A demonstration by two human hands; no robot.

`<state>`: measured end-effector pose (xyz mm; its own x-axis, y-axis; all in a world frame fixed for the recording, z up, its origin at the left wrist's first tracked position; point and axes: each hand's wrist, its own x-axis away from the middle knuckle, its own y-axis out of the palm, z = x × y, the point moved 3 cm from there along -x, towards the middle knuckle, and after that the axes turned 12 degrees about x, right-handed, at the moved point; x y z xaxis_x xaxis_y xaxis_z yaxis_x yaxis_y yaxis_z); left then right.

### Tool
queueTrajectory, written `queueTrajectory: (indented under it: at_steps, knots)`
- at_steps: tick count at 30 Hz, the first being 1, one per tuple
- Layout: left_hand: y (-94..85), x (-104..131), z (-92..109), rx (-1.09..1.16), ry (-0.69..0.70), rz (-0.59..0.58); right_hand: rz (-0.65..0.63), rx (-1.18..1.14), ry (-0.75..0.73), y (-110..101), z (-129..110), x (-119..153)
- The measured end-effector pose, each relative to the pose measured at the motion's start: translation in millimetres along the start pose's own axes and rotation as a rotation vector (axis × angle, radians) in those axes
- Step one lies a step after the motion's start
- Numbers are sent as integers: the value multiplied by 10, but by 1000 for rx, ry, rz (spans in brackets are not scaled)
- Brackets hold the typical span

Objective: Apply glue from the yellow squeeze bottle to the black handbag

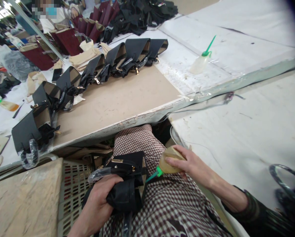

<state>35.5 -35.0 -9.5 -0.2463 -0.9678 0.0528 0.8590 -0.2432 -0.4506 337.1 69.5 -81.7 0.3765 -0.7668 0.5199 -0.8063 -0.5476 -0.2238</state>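
While a workshop bench fills the upper half of the view, the work in hand is seen low in the frame, on a lap covered by a brown-and-white checked cloth (162, 204).

At far left, a pale plywood board (21, 200) lies beside a cream perforated plastic crate (72, 184). Above them, a curved row of small black leather handbags (93, 69) with brass fittings is stood along a bare brown tabletop (122, 98); their handles are wrapped in clear film.

Left of centre, the left hand (98, 200) is seen with its fingers curled and pressed around the soft folded side of a small black leather handbag with a gold clasp (127, 181), which is rested on the lap. The bag is judged light and fairly pliable, its panels semi-stiff and smooth, so a grip round the body rather than the film-wrapped handle looks the firmer one.

Just to the right, a soft translucent squeeze bottle of amber glue with a green nozzle (168, 161) is pinched between thumb and fingers of the right hand (189, 164); its tip is held at the bag's edge. The bottle is judged light and yielding to pressure.

Farther right, a second green-tipped squeeze bottle (201, 61) is stood on a white scuffed table (248, 131).
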Motion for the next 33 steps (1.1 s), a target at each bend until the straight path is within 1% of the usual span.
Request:
queueTrajectory:
  at_steps: [4,6,7,9,12,15,19,21,24,29,31,33]
  knots:
    - [-16,-8,-4,-14,1,7,95,143,6,-12,56,-82]
    - [-31,-16,-3,-20,5,15,135,186,-20,-6,43,-61]
    - [-40,-21,-5,-23,6,24,135,184,-29,-3,29,-37]
    - [-56,-29,-18,-17,-2,39,95,116,-37,5,-14,30]
    - [-69,-31,-60,29,-64,31,13,-53,-57,19,-107,147]
    - [-79,-21,-100,88,-133,20,-16,-181,-102,50,-184,243]
    - [-96,-13,-117,167,-184,21,-34,-296,-137,143,-193,333]
    - [-106,-18,-109,182,-195,28,-14,-328,-146,184,-170,368]
    - [-132,-29,-91,188,-207,56,50,-382,-144,213,-120,395]
    - [-185,-19,-117,190,-221,120,137,-588,-140,181,-26,358]
    - [-194,-11,-138,192,-221,139,168,-577,-127,162,2,338]
    - [-196,-9,-152,203,-226,157,194,-505,-122,153,8,327]
